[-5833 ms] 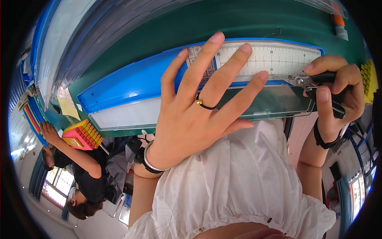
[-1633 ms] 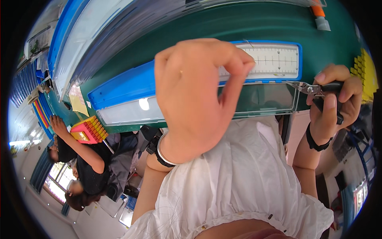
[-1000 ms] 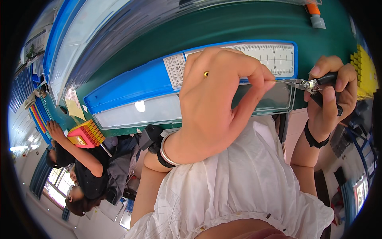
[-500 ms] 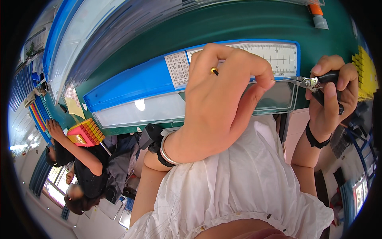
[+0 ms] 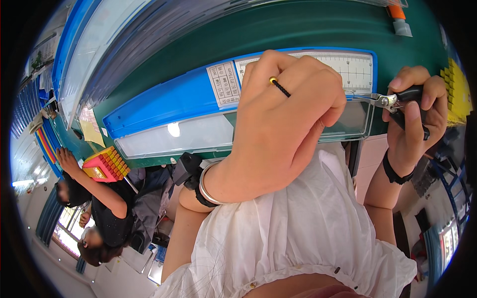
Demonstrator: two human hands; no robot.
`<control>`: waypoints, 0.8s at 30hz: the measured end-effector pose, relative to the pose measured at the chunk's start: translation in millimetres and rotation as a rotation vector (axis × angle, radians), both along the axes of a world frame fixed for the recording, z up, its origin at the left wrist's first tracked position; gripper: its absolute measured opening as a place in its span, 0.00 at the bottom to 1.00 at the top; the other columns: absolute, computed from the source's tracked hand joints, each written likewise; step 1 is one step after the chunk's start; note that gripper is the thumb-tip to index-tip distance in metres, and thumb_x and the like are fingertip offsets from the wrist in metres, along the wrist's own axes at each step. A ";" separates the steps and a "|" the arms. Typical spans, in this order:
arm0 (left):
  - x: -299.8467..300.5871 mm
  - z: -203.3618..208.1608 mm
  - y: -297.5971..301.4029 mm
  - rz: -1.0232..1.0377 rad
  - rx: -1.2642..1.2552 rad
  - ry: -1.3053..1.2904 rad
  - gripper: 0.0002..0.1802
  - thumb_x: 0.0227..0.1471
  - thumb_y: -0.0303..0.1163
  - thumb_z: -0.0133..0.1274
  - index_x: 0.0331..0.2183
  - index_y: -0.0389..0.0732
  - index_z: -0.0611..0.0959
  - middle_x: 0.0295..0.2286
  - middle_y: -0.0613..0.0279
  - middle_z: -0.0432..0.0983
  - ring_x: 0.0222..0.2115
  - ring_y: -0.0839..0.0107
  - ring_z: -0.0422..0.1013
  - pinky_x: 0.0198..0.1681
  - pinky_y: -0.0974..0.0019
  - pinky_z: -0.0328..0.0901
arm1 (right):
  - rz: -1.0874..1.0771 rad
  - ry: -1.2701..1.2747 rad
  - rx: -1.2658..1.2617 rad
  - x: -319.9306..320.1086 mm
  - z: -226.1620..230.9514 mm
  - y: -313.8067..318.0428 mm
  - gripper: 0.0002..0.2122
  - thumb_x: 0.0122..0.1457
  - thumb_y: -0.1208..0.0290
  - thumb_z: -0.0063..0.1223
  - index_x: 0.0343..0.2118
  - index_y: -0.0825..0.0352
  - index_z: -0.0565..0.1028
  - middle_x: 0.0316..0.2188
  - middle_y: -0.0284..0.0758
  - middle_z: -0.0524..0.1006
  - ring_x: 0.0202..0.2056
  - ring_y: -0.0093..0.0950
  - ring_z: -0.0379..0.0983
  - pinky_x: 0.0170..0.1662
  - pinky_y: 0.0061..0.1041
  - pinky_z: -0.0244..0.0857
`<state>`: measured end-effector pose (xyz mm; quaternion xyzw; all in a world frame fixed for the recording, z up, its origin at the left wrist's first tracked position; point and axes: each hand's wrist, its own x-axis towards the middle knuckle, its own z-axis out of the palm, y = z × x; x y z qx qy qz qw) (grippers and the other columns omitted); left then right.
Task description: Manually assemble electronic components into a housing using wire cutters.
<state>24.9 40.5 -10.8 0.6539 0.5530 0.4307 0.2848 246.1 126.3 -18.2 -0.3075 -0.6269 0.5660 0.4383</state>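
My left hand (image 5: 285, 129) is closed, palm down, over the middle of a long blue box (image 5: 164, 109). Its thumb and forefinger are pinched together, and whatever they hold is hidden behind the hand. In my right hand (image 5: 415, 121) is a pair of small black-handled pliers (image 5: 385, 101), fingers wrapped round the grips. Their metal jaws point left and reach close to the left fingertips; what lies at the jaw tips is too small to tell. Behind them, inside the box, lie a white ruled scale (image 5: 355, 67) and a printed label (image 5: 223, 84).
The box's clear lid (image 5: 198, 133) lies along the near edge of the green table (image 5: 348, 20). Clear plastic cases (image 5: 149, 30) stand at the back left. An orange-capped tube (image 5: 399, 22) lies far right, near a yellow studded block (image 5: 458, 94). Another person (image 5: 107, 208) sits at left by a pink-and-yellow box (image 5: 105, 166).
My left hand has rolled over, so its pinched fingertips are more hidden and the dark band on its ring shows more. The right hand with the pliers has hardly moved.
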 end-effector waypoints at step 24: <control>1.0 2.9 -21.9 -0.089 -0.143 0.721 0.42 0.35 0.67 0.60 0.54 0.63 0.81 0.60 0.62 0.67 0.62 0.50 0.57 0.63 0.38 0.45 | 0.120 -0.377 0.183 11.1 12.1 19.7 0.10 0.63 0.74 0.52 0.32 0.63 0.60 0.38 0.51 0.77 0.34 0.24 0.69 0.27 0.16 0.68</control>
